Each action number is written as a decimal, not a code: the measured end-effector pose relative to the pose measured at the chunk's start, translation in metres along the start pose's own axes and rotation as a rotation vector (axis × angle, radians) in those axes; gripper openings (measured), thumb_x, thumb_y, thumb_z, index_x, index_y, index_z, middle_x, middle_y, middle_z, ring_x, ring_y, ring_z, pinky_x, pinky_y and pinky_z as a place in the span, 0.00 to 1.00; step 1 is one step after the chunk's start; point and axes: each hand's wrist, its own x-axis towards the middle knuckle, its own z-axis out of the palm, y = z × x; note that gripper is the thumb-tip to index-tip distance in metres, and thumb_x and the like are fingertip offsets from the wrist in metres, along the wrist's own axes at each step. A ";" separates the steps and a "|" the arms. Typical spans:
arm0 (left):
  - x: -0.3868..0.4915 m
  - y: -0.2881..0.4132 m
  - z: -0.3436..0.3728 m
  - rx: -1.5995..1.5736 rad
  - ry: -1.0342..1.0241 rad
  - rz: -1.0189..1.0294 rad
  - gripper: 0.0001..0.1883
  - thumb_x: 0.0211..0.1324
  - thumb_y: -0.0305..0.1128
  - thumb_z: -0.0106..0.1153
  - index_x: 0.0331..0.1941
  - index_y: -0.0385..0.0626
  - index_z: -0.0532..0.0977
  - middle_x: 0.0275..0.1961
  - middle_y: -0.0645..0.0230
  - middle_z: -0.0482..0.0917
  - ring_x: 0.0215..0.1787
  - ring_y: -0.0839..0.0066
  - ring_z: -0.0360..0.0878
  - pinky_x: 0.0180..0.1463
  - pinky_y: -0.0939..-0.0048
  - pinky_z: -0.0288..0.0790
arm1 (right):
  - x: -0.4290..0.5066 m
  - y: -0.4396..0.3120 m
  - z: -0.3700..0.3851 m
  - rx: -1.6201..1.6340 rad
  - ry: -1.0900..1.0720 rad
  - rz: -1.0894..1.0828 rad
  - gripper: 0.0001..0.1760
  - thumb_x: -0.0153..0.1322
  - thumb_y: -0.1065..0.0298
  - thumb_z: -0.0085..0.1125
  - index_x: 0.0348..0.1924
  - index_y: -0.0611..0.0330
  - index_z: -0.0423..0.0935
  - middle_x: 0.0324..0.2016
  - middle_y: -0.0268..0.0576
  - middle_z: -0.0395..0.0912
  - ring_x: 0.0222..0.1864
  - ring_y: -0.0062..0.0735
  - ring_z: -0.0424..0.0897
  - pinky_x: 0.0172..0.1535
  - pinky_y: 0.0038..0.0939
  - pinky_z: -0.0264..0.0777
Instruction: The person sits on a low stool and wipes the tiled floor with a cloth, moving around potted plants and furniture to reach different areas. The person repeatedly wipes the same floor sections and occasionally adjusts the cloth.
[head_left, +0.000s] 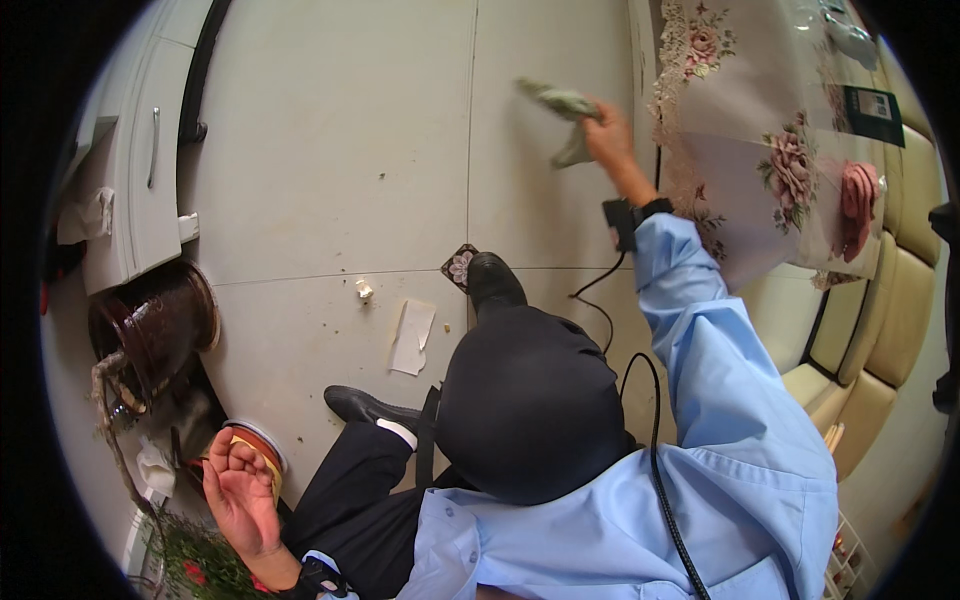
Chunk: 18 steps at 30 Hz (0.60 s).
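Note:
My right hand (611, 142) grips a crumpled grey-green cloth (566, 105), blurred at its far end. The cloth is over the pale tiled floor (337, 135), beside the table's lace edge; whether it touches the tiles I cannot tell. At the lower left, my left hand (244, 499) holds nothing, palm turned up and fingers loosely curled. Close by it stands a red and yellow round container (262, 450), partly hidden by the hand. On the floor before me lie a torn white piece of paper (412, 337), a small crumpled scrap (364, 289) and scattered crumbs.
A table with a flowered cloth (735, 172) stands at right, bearing a folded pink cloth (857, 210). Beyond it is a beige sofa (892, 315). At left are a white cabinet (142, 150), a brown glazed pot (157, 322) and a leafy plant (202, 551). A black cable (656, 465) crosses my shirt.

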 end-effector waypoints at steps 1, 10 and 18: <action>0.000 0.000 -0.002 0.003 0.000 0.001 0.27 0.78 0.49 0.44 0.64 0.35 0.68 0.42 0.63 0.79 0.42 0.74 0.75 0.43 0.76 0.70 | 0.011 0.019 -0.007 -0.279 0.152 -0.071 0.19 0.71 0.62 0.62 0.54 0.50 0.85 0.47 0.54 0.83 0.53 0.48 0.80 0.57 0.43 0.75; 0.005 -0.004 -0.009 0.003 0.081 -0.036 0.27 0.78 0.48 0.43 0.64 0.35 0.68 0.42 0.63 0.79 0.42 0.74 0.75 0.43 0.76 0.70 | 0.039 -0.008 0.141 -0.087 0.140 -0.073 0.14 0.70 0.72 0.62 0.47 0.52 0.88 0.41 0.50 0.80 0.44 0.50 0.78 0.50 0.38 0.72; -0.009 0.000 0.001 -0.022 0.022 0.013 0.28 0.77 0.49 0.44 0.64 0.35 0.68 0.42 0.62 0.78 0.42 0.73 0.74 0.42 0.76 0.67 | -0.104 -0.082 0.190 0.128 -0.471 -0.293 0.23 0.64 0.84 0.60 0.48 0.51 0.89 0.41 0.50 0.80 0.45 0.50 0.80 0.50 0.36 0.74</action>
